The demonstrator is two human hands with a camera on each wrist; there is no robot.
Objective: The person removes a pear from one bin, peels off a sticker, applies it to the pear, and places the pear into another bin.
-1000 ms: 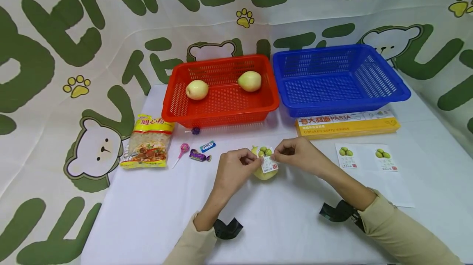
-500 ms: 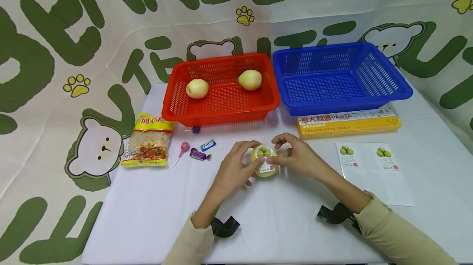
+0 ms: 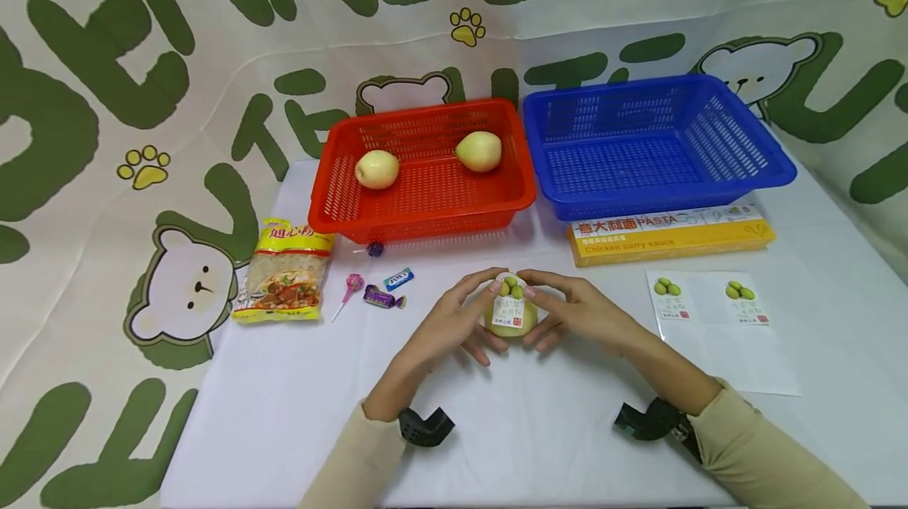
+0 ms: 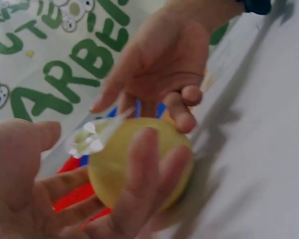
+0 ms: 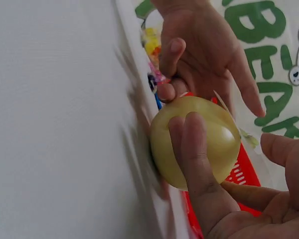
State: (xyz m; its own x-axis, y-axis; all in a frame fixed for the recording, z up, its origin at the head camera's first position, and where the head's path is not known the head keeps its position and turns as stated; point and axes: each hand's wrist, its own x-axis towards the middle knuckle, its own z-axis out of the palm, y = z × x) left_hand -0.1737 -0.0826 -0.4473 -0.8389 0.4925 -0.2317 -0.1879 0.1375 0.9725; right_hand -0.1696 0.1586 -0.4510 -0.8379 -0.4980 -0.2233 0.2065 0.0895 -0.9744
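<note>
Left hand (image 3: 452,321) and right hand (image 3: 583,309) cup opposite sides of 1 pale pear (image 5: 218,142) at the white table (image 3: 511,434), fingers curved round it, thumbs near its fruit-printed label (image 3: 507,310)! Beyond, the red basket (image 3: 426,226) cradles 2 more pears (image 3: 377,169), with the blue basket (image 3: 660,200) alongside.

Extends both forearms (image 3: 660,359), holding left hand (image 3: 452,318) and right hand (image 3: 580,309) close together with facing palms (image 4: 162,64), spread fingers (image 5: 197,154).

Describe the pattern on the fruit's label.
The white label bears green fruits, writing and a red square, clearest in the head view.
</note>
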